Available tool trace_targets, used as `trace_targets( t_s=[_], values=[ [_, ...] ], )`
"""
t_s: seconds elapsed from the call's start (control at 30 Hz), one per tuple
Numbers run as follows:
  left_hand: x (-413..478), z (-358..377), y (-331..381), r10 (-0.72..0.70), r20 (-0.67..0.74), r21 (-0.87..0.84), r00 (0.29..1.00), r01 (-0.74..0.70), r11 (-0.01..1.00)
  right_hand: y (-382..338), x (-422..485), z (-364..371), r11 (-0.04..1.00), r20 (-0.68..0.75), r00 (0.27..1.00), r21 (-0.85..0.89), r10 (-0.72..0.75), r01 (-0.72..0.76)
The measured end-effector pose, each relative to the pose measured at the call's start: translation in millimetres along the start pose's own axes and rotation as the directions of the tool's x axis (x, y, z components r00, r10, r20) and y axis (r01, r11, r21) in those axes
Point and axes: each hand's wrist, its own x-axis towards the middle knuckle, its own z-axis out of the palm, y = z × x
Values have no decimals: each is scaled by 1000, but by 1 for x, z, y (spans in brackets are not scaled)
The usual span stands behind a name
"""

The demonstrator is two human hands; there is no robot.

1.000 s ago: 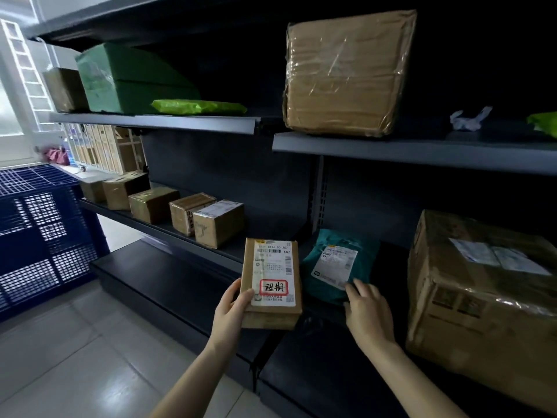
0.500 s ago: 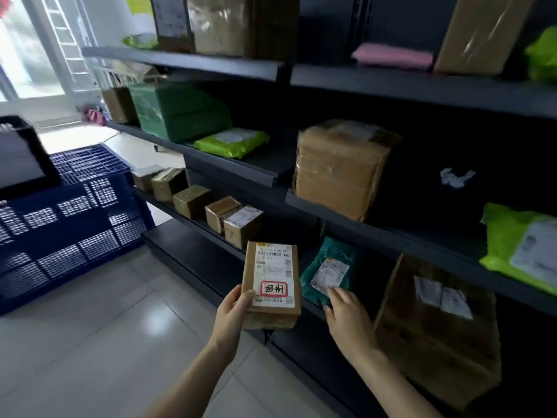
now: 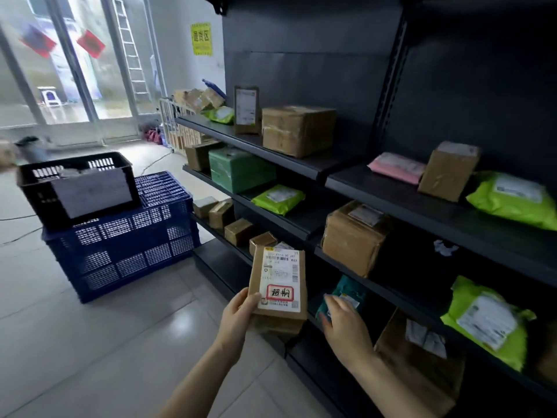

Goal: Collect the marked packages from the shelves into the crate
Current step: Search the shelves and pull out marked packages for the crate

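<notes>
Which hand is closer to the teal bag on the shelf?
Right. The right hand has its fingers at the front of the teal bag; the left hand is off to its left, holding the marked box.

We've got one cam, head-worn & wide-angle, so straight lines bow twd the frame edges. We stand just beside the shelving (image 3: 301, 70), which fills the right side & runs from near right to far centre. We look fwd & down, angled left along that run, w/ the glass doors (image 3: 84, 86) at far left. Both forearms come in from the bottom edge. The left hand (image 3: 238, 312) & right hand (image 3: 346, 327) sit nearest the lens, low centre, w/ the marked package (image 3: 278, 285) just above them. The stacked crates (image 3: 120, 260) lie mid-distance on the left, and the tiled floor (image 3: 90, 342) fills the near left.
</notes>
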Motion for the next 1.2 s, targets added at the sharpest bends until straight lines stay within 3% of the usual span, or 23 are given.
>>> trace_targets(
  t_s=[0.2,0.4,0.67,0.97,1.2],
  values=[
    [3,-55,34,7,-16,-17,1000,-8,1000,-63,18,4,1000,-47,999,26,15,-14],
    [40,-149,52,-35,-21,-22,999,35,999,-140,47,51,991,-67,990,59,126,-123],
    [110,-264,78,-99,80,37,992,97,995,-220,90,98,962,-64,960,34,271,-269],
    [184,-324,80,-176,106,52,979,172,984,-240,154,136,935,-16,936,-42,352,-353],
    [280,-335,76,-241,166,161,956,215,963,-226,225,178,911,-19,920,-138,390,-389]
  ],
)
